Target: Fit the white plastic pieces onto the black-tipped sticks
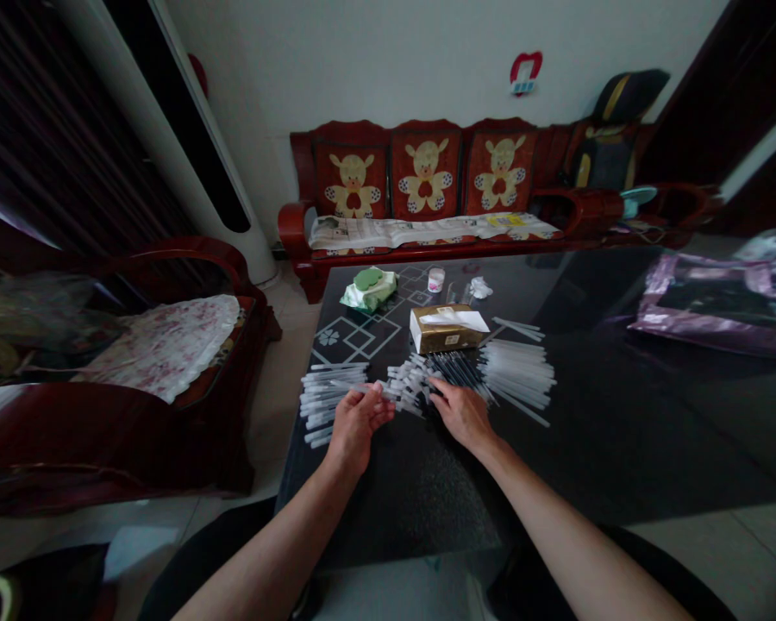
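In my left hand (359,423), thumb and fingers are closed around a slim, translucent pen barrel (383,390) held roughly level. Beneath and left of it lies a stack of similar whitish pens (323,398). My right hand (464,417) reaches into a heap of small white caps (409,379), its thumb and forefinger closed at what looks like one of them. Just beyond that hand lies a bundle of thin black refills (456,366). To its right, many translucent barrels (517,371) are spread side by side.
Behind the pens stands a tissue box (447,331). A green wipes pack (370,290), a small cup (435,279) and crumpled tissue (480,287) sit farther back on the dark table (420,492). A purple-edged plastic package (724,302) lies at right; a wooden sofa (427,185) stands behind.
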